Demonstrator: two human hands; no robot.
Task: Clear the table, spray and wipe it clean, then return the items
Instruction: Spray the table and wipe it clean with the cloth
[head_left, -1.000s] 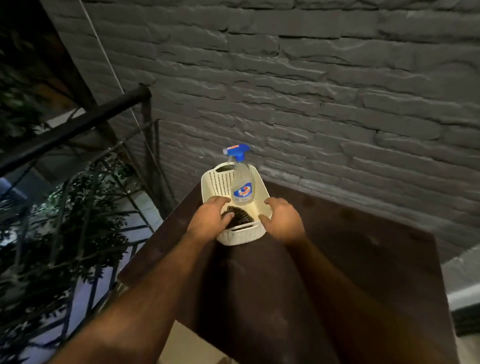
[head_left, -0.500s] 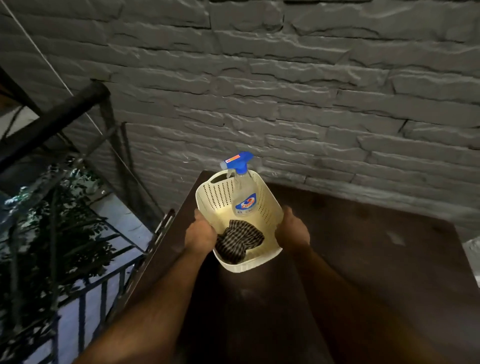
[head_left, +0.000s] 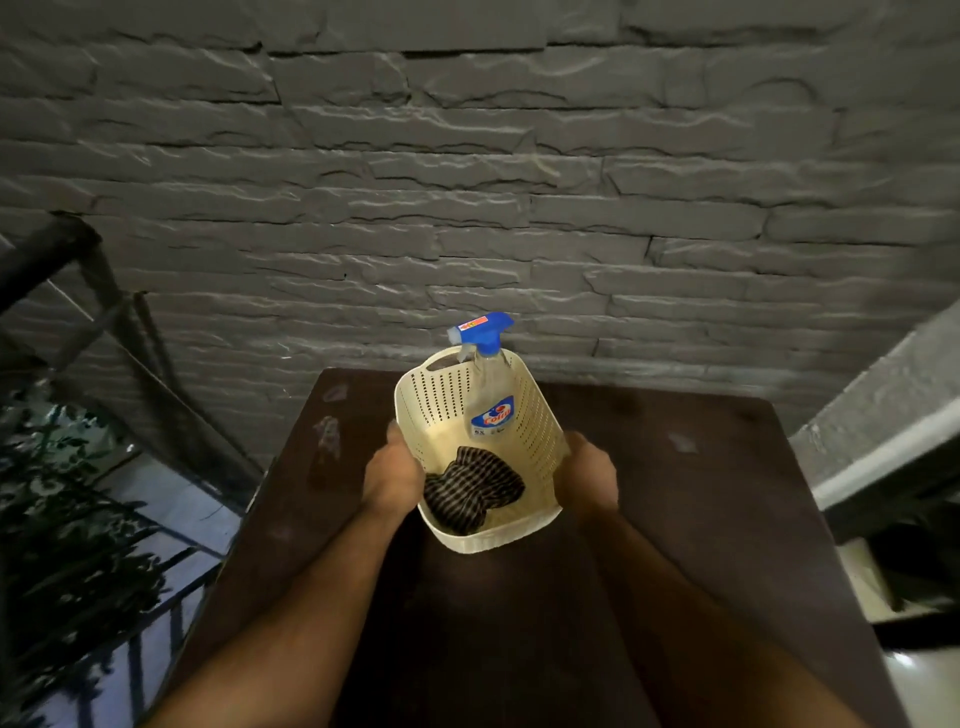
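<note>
Left hand (head_left: 390, 478) and right hand (head_left: 589, 480) clasp basket (head_left: 540, 415) sides, long axis toward counter (head_left: 675, 519) far edge; spray bottle (head_left: 488, 384) upright, nozzle left; checked cloth (head_left: 470, 488) inside.

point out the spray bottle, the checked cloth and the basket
spray bottle (head_left: 492, 415): head view, on its label
checked cloth (head_left: 470, 488): head view, on the middle of the bunched fabric
basket (head_left: 441, 397): head view, on its perforated left wall
</note>
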